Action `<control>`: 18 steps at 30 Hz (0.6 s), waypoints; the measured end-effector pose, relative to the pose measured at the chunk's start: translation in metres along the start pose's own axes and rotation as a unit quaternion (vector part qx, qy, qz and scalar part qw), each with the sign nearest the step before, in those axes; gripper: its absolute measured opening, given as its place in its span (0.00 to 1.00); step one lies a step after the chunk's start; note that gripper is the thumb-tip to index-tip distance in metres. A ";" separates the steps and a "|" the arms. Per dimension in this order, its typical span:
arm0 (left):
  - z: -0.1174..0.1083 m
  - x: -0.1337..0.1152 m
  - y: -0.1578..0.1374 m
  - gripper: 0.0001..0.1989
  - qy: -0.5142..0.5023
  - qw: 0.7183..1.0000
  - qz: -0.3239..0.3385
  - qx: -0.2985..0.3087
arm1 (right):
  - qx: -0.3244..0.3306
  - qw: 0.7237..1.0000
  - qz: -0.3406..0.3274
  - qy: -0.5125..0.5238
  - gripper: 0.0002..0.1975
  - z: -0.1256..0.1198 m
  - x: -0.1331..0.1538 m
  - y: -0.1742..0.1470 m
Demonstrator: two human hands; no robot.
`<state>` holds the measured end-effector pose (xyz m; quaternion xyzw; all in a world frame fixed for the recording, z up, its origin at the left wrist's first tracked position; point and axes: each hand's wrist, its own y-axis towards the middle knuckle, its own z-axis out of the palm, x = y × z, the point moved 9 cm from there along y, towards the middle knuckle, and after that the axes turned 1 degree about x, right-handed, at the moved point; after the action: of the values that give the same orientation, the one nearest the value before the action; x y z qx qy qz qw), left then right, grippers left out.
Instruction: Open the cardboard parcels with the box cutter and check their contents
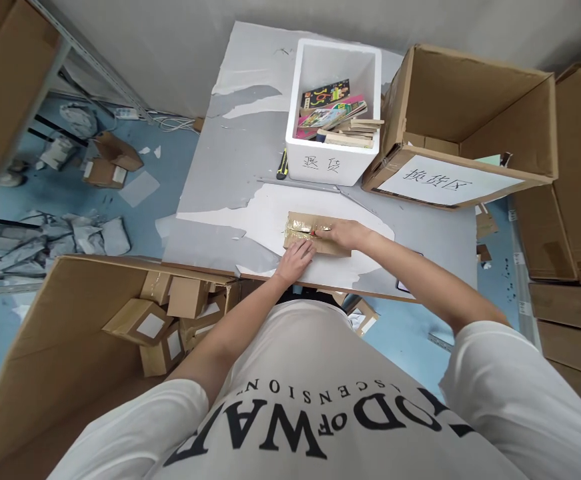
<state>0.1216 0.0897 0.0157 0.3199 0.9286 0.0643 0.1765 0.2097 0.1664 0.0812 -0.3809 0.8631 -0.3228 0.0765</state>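
A small brown cardboard box point(327, 248) with shiny clear tape lies on the table in front of me. A dark slit runs along the seam of its top. My left hand point(297, 259) grips the box at its near left edge, fingers bent over the top. Over the right part of the seam, my right hand point(347, 235) is closed, its fingertips at the slit. Something small and red point(313, 233) shows at those fingertips; its kind is too small to make out. Farther back on the table lies a yellow-and-black utility knife point(283, 165).
Behind the box stand a white foam bin point(334, 172) of books and a large open carton point(540, 172) with a written label. A phone point(404, 287) lies at the table's right edge. At left, a big carton point(30, 353) holds several small boxes. Grey bags point(85, 233) litter the floor.
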 end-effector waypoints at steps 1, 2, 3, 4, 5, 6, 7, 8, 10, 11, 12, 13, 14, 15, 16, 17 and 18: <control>0.001 0.001 0.000 0.18 0.002 1.000 -0.002 -0.002 | 0.009 1.000 0.007 -0.010 0.28 0.004 -0.005 -0.005; 0.002 0.001 -0.001 0.18 0.001 1.000 -0.006 -0.004 | 0.013 1.000 0.012 -0.016 0.29 0.008 -0.011 -0.012; 0.003 0.002 -0.001 0.18 -0.001 1.000 -0.010 -0.003 | 0.011 1.000 0.017 -0.018 0.30 0.012 -0.018 -0.020; 0.004 0.003 -0.001 0.19 -0.005 1.000 -0.015 -0.002 | 0.009 0.999 0.027 -0.016 0.31 0.018 -0.026 -0.030; 0.005 0.004 -0.001 0.20 -0.010 1.000 -0.019 0.000 | 0.008 0.999 0.043 -0.011 0.33 0.024 -0.036 -0.041; 0.005 0.004 0.000 0.22 -0.014 1.000 -0.021 0.004 | 0.008 0.998 0.060 -0.004 0.34 0.031 -0.047 -0.052; 0.005 0.004 0.001 0.22 -0.017 1.000 -0.023 0.010 | 0.009 0.997 0.076 0.004 0.35 0.039 -0.057 -0.064; 0.005 0.005 0.002 0.23 -0.017 0.999 -0.027 0.015 | 0.009 0.996 0.088 0.012 0.36 0.048 -0.066 -0.075; 0.005 0.004 0.006 0.23 -0.014 0.999 -0.032 0.025 | 0.007 0.994 0.107 0.022 0.39 0.063 -0.080 -0.094; 0.005 0.004 0.008 0.23 -0.012 0.999 -0.035 0.028 | 0.006 0.993 0.116 0.024 0.40 0.069 -0.085 -0.101; 0.005 0.005 0.010 0.23 -0.012 0.999 -0.039 0.030 | 0.005 0.992 0.123 0.027 0.41 0.073 -0.088 -0.107; 0.005 0.005 0.011 0.23 -0.014 0.999 -0.042 0.032 | 0.005 0.991 0.129 0.030 0.42 0.077 -0.090 -0.111; 0.005 0.005 0.012 0.23 -0.017 0.998 -0.043 0.034 | 0.004 0.991 0.133 0.034 0.42 0.078 -0.090 -0.114; 0.005 0.006 0.013 0.23 -0.021 0.998 -0.044 0.037 | 0.002 0.990 0.133 0.041 0.42 0.079 -0.090 -0.118; 0.005 0.006 0.013 0.23 -0.026 0.998 -0.045 0.041 | -0.004 0.990 0.132 0.051 0.42 0.078 -0.090 -0.123; 0.006 0.007 0.014 0.24 -0.030 0.997 -0.047 0.046 | -0.015 0.989 0.130 0.064 0.41 0.077 -0.090 -0.130; 0.006 0.007 0.014 0.24 -0.033 0.997 -0.048 0.050 | -0.031 0.988 0.131 0.079 0.40 0.076 -0.091 -0.138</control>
<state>0.1267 0.1052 0.0112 0.2857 0.9385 -0.0013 0.1938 0.3857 0.1234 0.0966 -0.2399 0.9184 -0.3122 0.0383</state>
